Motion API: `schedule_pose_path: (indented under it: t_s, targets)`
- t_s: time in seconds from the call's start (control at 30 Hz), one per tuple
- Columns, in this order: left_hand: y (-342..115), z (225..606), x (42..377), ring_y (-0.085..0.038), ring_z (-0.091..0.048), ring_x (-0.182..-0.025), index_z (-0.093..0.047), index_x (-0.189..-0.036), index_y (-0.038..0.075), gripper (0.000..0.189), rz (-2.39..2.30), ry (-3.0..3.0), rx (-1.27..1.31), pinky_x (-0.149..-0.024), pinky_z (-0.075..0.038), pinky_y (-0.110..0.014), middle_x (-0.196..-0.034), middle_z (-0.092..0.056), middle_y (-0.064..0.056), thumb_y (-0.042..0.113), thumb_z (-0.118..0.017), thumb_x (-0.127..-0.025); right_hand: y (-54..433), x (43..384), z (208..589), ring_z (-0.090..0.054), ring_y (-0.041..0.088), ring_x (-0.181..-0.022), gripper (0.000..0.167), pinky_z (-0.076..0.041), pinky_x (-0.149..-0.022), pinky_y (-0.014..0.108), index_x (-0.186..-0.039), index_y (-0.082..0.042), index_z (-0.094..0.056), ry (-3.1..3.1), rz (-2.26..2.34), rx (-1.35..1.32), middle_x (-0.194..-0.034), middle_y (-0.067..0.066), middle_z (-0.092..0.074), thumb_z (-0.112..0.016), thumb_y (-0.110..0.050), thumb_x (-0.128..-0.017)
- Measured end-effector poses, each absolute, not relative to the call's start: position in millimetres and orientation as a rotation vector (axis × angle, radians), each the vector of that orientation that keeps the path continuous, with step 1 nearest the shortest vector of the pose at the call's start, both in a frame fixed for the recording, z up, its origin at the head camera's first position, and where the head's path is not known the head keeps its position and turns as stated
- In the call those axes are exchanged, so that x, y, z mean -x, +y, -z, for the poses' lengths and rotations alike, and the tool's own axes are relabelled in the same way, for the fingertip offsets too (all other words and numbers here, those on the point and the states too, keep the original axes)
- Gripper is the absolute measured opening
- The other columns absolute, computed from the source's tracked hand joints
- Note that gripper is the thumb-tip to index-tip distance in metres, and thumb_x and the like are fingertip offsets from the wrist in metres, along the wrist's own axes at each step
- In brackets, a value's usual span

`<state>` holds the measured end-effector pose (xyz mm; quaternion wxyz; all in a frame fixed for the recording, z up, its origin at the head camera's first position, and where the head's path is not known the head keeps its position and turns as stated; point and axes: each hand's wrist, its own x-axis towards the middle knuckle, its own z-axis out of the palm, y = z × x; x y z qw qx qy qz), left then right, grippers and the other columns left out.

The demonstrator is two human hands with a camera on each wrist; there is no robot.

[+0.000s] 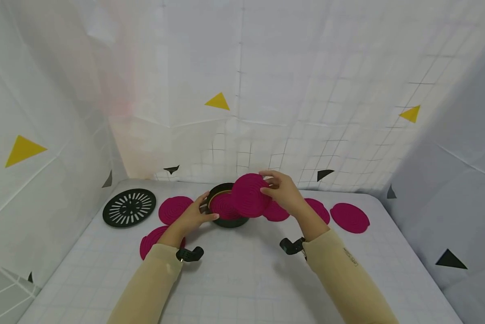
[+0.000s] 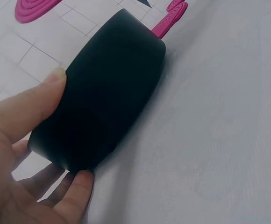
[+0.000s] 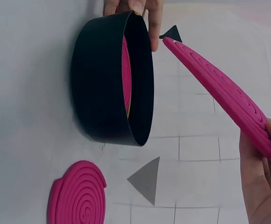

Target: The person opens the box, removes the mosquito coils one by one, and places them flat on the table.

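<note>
A round black holder (image 1: 231, 222) with a deep side wall stands near the back of the table. My left hand (image 1: 190, 219) grips its left side; in the left wrist view the thumb lies against the dark wall (image 2: 103, 93) and the fingertips are at its lower edge. Inside the holder lies a magenta spiral coaster (image 1: 221, 207). My right hand (image 1: 287, 194) pinches another magenta spiral coaster (image 1: 248, 195) by its edge. That coaster is raised and tilted, apart from the holder's open rim in the right wrist view, where the right hand (image 3: 264, 182) shows at the side.
More magenta coasters lie flat: one (image 1: 175, 209) left of the holder, one (image 1: 151, 243) partly under my left forearm, and others (image 1: 276, 212) to the right, including one (image 1: 350, 218) at far right. A slotted black disc (image 1: 129, 208) lies at the left. White sheets (image 1: 242, 67) surround the table.
</note>
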<state>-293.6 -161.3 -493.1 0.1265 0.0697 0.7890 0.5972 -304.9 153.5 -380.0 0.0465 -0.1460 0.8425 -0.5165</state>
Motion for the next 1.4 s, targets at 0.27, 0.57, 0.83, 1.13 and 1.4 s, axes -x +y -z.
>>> schedule_pose_path:
  t_s: [0.27,0.57,0.83,1.13,1.4]
  targets:
    - [-162.4,495.5,294.9,-0.034,-0.025,-0.149,-0.017,-0.161,0.023,0.101,-1.719,2.317,-0.187,-0.112,-0.035,-0.056,-0.164,-0.022,-0.013,0.030,-0.083,-0.085,167.6,291.9,384.0,-0.063,0.028,-0.110,0.050,-0.059,-0.083,0.037,-0.140,-0.022,-0.057,2.531,1.621,0.404,-0.124,0.013,-0.066,-0.071,-0.010,-0.094]
    - [-160.1,493.3,294.6,-0.033,-0.027,-0.149,-0.018,-0.161,0.025,0.102,-1.702,2.342,-0.165,-0.110,-0.036,-0.057,-0.164,-0.025,-0.012,0.032,-0.083,-0.084,184.5,279.0,397.7,-0.064,0.028,-0.106,0.053,-0.059,-0.082,0.038,-0.144,-0.016,-0.054,2.481,1.647,0.409,-0.124,0.017,-0.065,-0.071,-0.008,-0.094]
    - [-160.7,494.5,296.7,-0.033,-0.027,-0.149,-0.018,-0.161,0.026,0.103,-1.680,2.367,-0.161,-0.110,-0.037,-0.057,-0.163,-0.025,-0.013,0.035,-0.084,-0.083,200.5,266.4,411.8,-0.061,0.024,-0.102,0.051,-0.057,-0.079,0.031,-0.141,-0.016,-0.057,2.466,1.626,0.377,-0.122,0.013,-0.065,-0.072,-0.008,-0.092]
    - [-160.5,491.6,293.7,-0.034,-0.027,-0.149,-0.018,-0.161,0.024,0.103,-1.677,2.371,-0.176,-0.111,-0.035,-0.056,-0.163,-0.025,-0.014,0.034,-0.084,-0.083,212.8,253.8,431.8,-0.056,0.029,-0.113,0.051,-0.058,-0.083,0.035,-0.139,-0.020,-0.058,2.445,1.588,0.311,-0.125,0.012,-0.061,-0.074,-0.010,-0.091]
    - [-161.1,492.9,293.6,-0.034,-0.028,-0.148,-0.018,-0.161,0.024,0.103,-1.669,2.380,-0.167,-0.111,-0.036,-0.055,-0.163,-0.025,-0.014,0.035,-0.084,-0.082,219.5,247.3,448.8,-0.056,0.028,-0.113,0.053,-0.058,-0.081,0.036,-0.139,-0.020,-0.058,2.409,1.596,0.250,-0.125,0.013,-0.061,-0.074,-0.009,-0.090]
